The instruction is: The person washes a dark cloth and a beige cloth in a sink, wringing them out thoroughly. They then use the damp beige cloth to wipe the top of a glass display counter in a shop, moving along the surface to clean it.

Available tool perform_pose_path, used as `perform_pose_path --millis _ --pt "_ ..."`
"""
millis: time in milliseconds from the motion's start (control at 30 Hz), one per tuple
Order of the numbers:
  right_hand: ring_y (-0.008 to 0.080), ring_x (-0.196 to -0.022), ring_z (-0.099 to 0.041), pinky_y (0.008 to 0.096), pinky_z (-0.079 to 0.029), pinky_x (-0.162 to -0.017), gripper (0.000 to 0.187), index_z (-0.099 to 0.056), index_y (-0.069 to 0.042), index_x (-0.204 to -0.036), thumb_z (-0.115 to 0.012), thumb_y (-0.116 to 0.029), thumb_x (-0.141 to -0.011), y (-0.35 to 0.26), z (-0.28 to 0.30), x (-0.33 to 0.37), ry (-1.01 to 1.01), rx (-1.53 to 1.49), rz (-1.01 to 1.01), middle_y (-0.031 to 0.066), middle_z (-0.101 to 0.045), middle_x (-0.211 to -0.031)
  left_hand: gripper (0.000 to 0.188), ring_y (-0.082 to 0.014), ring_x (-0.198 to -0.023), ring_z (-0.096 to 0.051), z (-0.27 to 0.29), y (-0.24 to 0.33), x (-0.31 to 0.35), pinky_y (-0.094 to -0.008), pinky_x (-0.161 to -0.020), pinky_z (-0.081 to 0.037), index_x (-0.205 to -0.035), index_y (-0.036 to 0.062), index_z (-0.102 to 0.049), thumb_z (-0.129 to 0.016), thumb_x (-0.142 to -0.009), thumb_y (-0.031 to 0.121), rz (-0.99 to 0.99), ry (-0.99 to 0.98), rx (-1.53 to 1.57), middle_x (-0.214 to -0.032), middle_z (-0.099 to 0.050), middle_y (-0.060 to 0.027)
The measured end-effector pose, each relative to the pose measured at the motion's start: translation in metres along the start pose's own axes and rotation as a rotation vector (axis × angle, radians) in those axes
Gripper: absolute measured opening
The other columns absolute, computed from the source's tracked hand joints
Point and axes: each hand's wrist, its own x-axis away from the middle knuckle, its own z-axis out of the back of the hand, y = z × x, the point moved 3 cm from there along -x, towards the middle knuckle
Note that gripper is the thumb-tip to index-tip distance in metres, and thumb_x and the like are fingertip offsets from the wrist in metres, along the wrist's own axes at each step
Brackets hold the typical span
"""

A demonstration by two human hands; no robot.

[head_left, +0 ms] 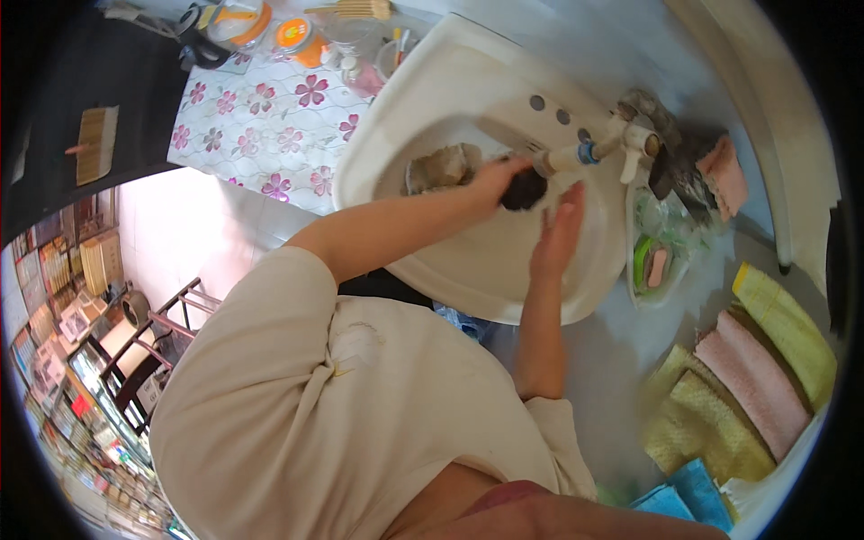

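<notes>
My left hand (500, 180) reaches over the white washbasin (450, 247) from the left. Its fingers are closed on a dark round object (524, 190), bushy or rough-looking, whose kind I cannot make out. That object sits right under the mouth of the tap (565, 160). On its right, my right hand (562, 227) is raised with the fingers stretched out and nothing in them. Behind my left hand, a brownish, rough-looking lump (441, 168) lies in the bowl of the basin. Whether water runs is hard to see.
Left of the basin, a flower-patterned surface (261, 135) bears jars, including an orange-lidded one (293, 34). A soap tray (655, 270) hangs by the basin's right rim. Yellow and pink towels (751, 382) and a blue cloth (688, 497) are at the lower right.
</notes>
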Motion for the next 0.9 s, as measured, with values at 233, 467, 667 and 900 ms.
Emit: perform_pose_path --millis 233,467,667,900 --pt "0.0193 -0.095 -0.058 0.03 -0.046 -0.081 0.033 -0.056 -0.001 -0.106 -0.057 -0.03 -0.09 0.046 -0.028 0.026 0.192 -0.192 -0.249 0.0097 -0.06 -0.095 0.051 -0.0177 -0.098 -0.056 -0.01 -0.001 0.045 -0.031 -0.083 -0.045 -0.107 0.0066 -0.055 -0.065 -0.079 0.047 -0.053 0.202 -0.49 -0.106 -0.056 -0.0084" --pt "0.024 -0.101 -0.057 0.0357 -0.041 -0.093 0.031 -0.058 0.005 -0.105 -0.056 -0.02 -0.087 0.013 -0.029 0.018 -0.33 -0.096 -0.052 0.0187 -0.059 -0.11 0.048 -0.017 -0.093 -0.059 -0.006 0.029 0.085 -0.0298 -0.075 -0.052 -0.11 0.0085 -0.051 -0.071 -0.077 0.037 0.221 -0.433 -0.465 -0.104 -0.057 -0.0075" --pt "0.0184 -0.093 -0.056 0.0316 -0.044 -0.085 0.04 -0.051 0.004 -0.121 -0.056 -0.019 -0.09 0.0 -0.013 0.012 -0.402 -0.089 -0.127 0.012 -0.059 -0.101 0.035 -0.016 -0.076 -0.061 -0.022 0.021 0.085 -0.027 -0.061 -0.05 -0.097 0.0087 -0.056 -0.076 -0.071 0.022 0.411 -0.623 -0.767 -0.084 -0.061 -0.0043" --pt "0.0073 -0.06 -0.044 0.0214 -0.039 -0.059 0.03 -0.056 0.001 -0.088 -0.046 -0.026 -0.096 0.006 -0.018 0.015 -0.398 0.12 -0.146 0.0007 -0.047 -0.062 0.039 -0.0249 -0.069 -0.062 0.005 -0.031 0.054 -0.0344 -0.059 -0.048 -0.09 0.006 -0.058 -0.075 -0.059 0.024 0.035 -0.413 -1.331 -0.074 -0.063 -0.0119"
